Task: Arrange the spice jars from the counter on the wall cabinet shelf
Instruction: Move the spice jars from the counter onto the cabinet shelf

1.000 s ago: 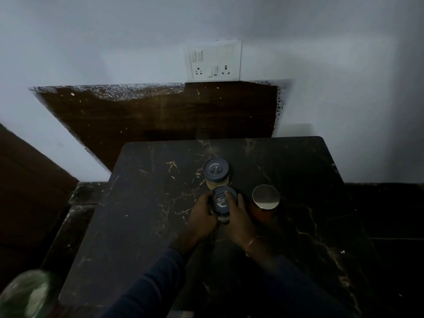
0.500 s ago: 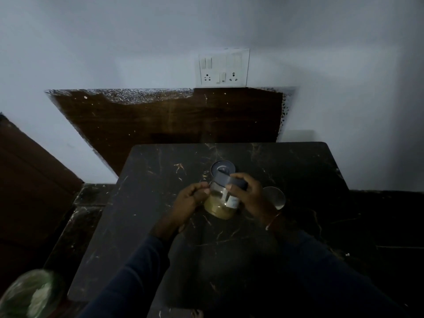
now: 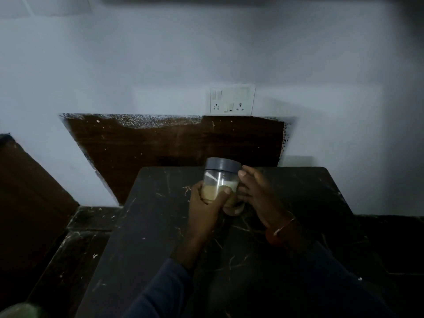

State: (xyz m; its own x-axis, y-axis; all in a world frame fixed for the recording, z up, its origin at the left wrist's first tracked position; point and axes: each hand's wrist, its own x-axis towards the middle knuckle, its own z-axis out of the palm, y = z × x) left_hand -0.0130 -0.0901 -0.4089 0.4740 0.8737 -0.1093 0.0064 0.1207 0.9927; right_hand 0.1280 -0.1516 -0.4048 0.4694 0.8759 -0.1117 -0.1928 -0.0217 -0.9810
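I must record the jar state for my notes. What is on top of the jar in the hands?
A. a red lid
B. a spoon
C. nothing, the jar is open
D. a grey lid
D: the jar, gripped by the left hand, carries a grey lid.

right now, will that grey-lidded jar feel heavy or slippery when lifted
Probably light: the spice jar looks only about half full of pale powder. Its smooth clear wall may be slippery, though the left hand wraps it.
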